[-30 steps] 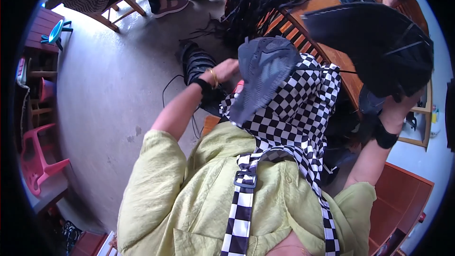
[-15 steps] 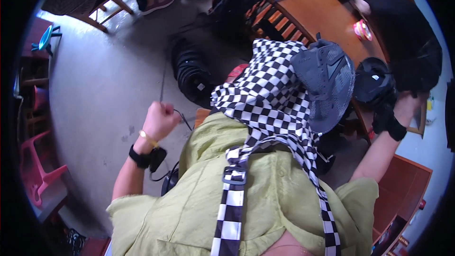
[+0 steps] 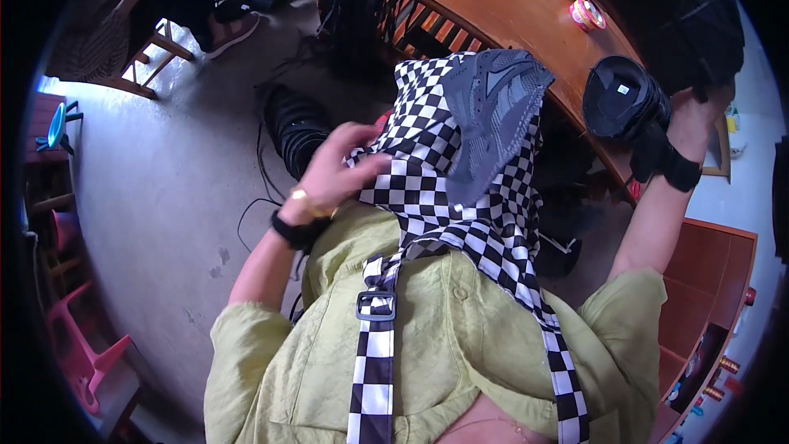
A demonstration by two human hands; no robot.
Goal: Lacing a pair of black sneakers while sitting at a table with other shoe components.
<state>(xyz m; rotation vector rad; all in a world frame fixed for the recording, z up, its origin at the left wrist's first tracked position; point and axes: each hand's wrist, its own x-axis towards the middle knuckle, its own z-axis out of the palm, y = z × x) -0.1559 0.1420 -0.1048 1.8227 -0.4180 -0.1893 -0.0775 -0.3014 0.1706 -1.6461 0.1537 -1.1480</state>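
Note:
On my lap, over a black-and-white checkered apron (image 3: 411,185), lies a grey shoe upper (image 3: 497,119), toe end toward me. My left hand (image 3: 345,164) hovers at the apron's left side, blurred, with its fingers apart and nothing visible in them. At the right, my right hand (image 3: 699,119) is raised by the table edge beside a black shoe upper (image 3: 618,99) with a small white label inside. Its fingers are lost against dark shapes, so whether it grips anything is hidden. Left of my knee, a stack of black shoe uppers (image 3: 296,127) sits low near the floor.
A wooden table (image 3: 509,0) carries a round pink-and-red container (image 3: 587,13). Dark laces (image 3: 362,0) hang in a bundle at its left end. Thin black cord (image 3: 255,205) loops on the floor. A pink chair (image 3: 90,353) stands left; a wooden cabinet (image 3: 699,279) stands right.
My left hand has moved right and up toward the apron, opening from a fist with a thin cord at it. The grey shoe upper has shifted left and turned.

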